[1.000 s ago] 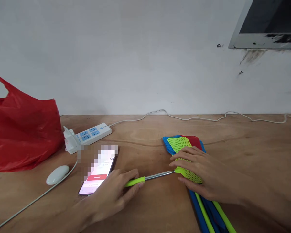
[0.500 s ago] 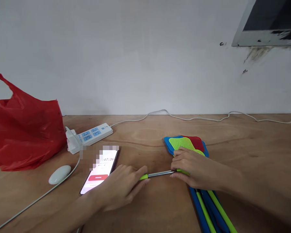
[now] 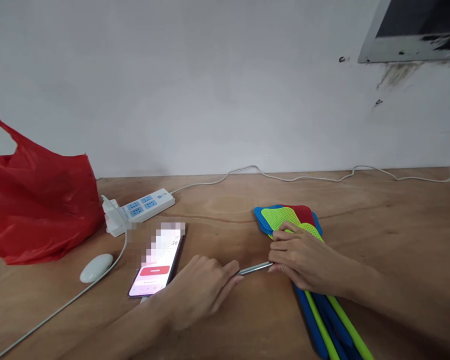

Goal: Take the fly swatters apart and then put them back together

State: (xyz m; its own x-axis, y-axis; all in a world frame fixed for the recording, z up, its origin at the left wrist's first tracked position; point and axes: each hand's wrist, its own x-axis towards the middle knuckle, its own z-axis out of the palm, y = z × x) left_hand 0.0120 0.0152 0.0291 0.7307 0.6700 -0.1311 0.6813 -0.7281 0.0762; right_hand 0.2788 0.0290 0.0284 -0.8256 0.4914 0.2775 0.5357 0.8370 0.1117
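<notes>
My left hand (image 3: 204, 285) is closed around one end of a fly swatter's thin metal rod (image 3: 255, 268). The rod's other end runs into my right hand (image 3: 298, 256), which is closed on it with the fingers bent. Between the two hands a short silver length shows. Just beyond my right hand are perforated swatter heads: a lime green one (image 3: 279, 220), a red one (image 3: 303, 214) and blue ones partly underneath. Blue and green handles (image 3: 322, 325) stretch toward me below my right wrist. My right hand hides where the held rod meets its head.
Left of my hands lies a lit phone (image 3: 159, 270) with a cable. A white power strip (image 3: 150, 205), a white oval mouse-like object (image 3: 96, 267) and a red plastic bag (image 3: 41, 205) are farther left. A thin cord (image 3: 285, 179) runs along the wall.
My left hand has shifted slightly right, and its fingers now cover the green end seen before. Less of the metal rod shows between my hands. The view has shifted slightly.
</notes>
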